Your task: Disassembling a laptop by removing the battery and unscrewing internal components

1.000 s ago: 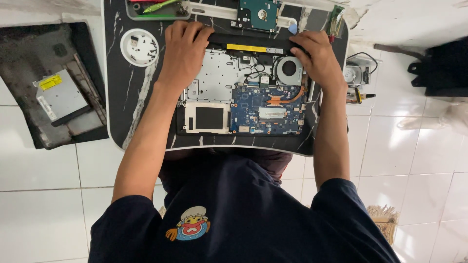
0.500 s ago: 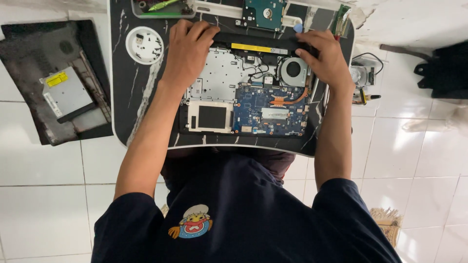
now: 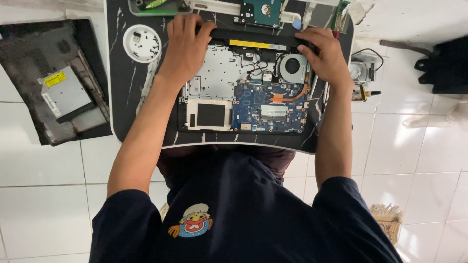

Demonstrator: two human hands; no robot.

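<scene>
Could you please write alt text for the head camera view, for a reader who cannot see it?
Seen from above, a person's left hand and right hand grip the far edge of an opened laptop with its circuit board and fan exposed, on a black lap desk. A white dish of screws sits left of it, and a removed cover panel lies on the white tiled floor.

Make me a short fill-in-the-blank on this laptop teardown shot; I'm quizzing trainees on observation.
1. Both hands, left hand and right hand, grip the long black ____ at the far edge of the opened laptop.
2. The round cooling fan sits nearest the ____ hand.
3. The small white round dish holds loose ____.

Missing words: battery; right; screws
</scene>
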